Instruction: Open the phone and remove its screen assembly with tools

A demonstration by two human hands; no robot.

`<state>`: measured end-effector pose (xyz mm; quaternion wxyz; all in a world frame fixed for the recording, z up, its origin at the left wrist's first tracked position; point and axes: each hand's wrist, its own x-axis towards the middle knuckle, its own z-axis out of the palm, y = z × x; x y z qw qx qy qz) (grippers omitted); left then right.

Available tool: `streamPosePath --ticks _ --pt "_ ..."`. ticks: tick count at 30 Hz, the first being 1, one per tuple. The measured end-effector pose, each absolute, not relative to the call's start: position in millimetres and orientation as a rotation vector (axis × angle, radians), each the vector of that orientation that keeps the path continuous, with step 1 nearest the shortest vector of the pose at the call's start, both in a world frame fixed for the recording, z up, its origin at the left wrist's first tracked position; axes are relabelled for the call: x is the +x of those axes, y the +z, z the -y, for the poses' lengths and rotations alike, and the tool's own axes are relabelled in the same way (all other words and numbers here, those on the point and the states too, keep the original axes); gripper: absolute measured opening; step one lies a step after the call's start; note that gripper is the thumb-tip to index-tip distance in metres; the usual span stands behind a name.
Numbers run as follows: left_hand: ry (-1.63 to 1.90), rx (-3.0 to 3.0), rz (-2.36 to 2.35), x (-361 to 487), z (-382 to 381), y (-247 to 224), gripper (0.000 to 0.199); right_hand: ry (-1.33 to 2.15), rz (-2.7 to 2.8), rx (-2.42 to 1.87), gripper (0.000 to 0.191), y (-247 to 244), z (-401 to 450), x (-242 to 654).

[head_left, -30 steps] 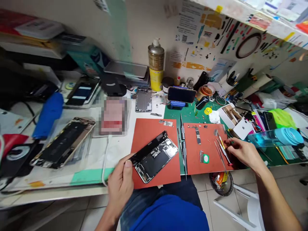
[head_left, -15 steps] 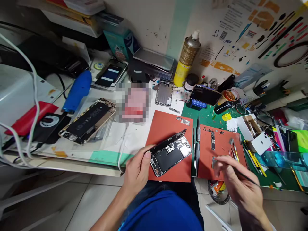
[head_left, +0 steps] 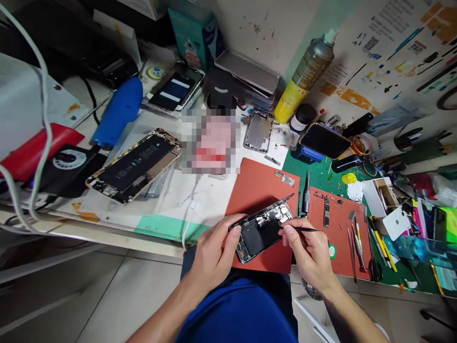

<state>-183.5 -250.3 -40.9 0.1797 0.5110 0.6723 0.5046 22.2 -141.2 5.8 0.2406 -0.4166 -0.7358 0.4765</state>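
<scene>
My left hand grips an opened smartphone by its lower left edge, holding it just above a red-orange silicone mat. Its black battery and metal-shielded board are exposed, and its dark display stands nearly edge-on along the far side. My right hand pinches a thin black pointed tool, whose tip reaches the phone's upper right interior. On a second red-orange mat lies a bare logic board. A black-handled precision screwdriver stands out between the mats.
Beyond the mats lie an empty phone housing and a gold-framed opened phone. A spray can and a phone on a blue stand stand behind. Tweezers and scissors lie right.
My right hand has moved left from the right mat onto the phone, with the thin tool's tip now inside it. The phone stays in my left hand, and the whole view has swung and tilted.
</scene>
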Motion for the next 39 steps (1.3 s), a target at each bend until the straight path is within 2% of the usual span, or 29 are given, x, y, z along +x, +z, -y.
streamPosePath --ticks 6,18,25,32,39 --pt "1.439 1.454 -1.878 -184 250 -40 0.026 1.274 2.046 -1.104 0.016 3 135 16" --pt "1.441 1.427 -1.868 -184 249 -40 0.027 1.272 2.027 -1.124 0.018 1 134 13" --pt "1.412 1.421 -1.886 -184 251 -40 0.029 1.672 1.478 -1.303 0.023 -5 130 10" --pt "1.415 1.427 -1.882 -184 251 -40 0.027 1.754 1.250 -1.355 0.027 -1 133 6" --pt "1.416 1.445 -1.919 -185 250 -41 0.028 1.371 1.356 -1.323 0.014 12 119 38"
